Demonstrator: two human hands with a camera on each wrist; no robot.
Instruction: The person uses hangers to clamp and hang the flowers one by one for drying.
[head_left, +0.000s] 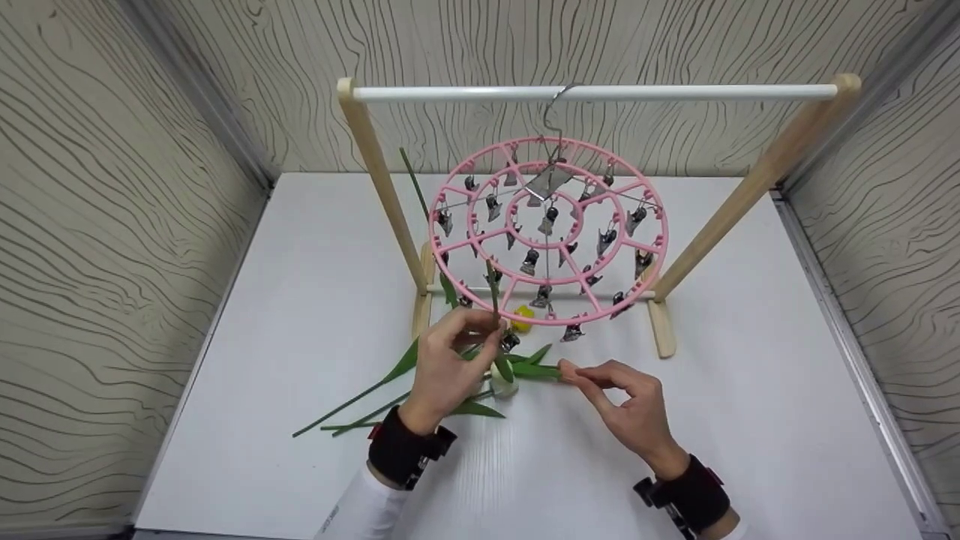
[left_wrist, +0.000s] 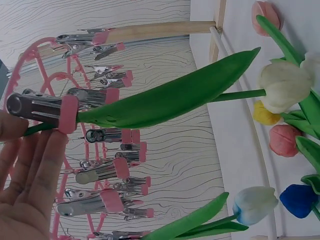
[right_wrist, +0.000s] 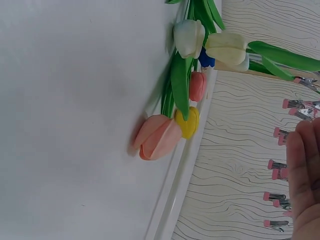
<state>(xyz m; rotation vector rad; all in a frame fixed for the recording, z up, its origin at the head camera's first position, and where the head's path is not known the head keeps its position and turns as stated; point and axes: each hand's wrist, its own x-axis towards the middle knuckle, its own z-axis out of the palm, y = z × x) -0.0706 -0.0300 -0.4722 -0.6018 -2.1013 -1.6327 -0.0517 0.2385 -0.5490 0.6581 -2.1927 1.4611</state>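
We observed the left hand (head_left: 454, 360) with its fingers narrowed, pinching the thin green stem of the white tulip (left_wrist: 285, 87). The tulip hung bloom-down at the front left of the round pink hanger (head_left: 551, 322), its long leaf smooth and pointed. A shiny metal clip (left_wrist: 42, 109) with pink tips met the stem at the leaf's base; we could not tell whether the fingers also pressed it.

We found the right hand (head_left: 622, 405) above the bench (head_left: 750, 420), fingers loosely bent, holding nothing we could see. Below lay a smooth, egg-shaped pink tulip (right_wrist: 157, 137) and a rounded yellow tulip (right_wrist: 187, 121). We noted a pale wooden stand (head_left: 384, 191), its glossy white rod (head_left: 697, 92) carrying the hanger's bent wire hook (head_left: 551, 120).
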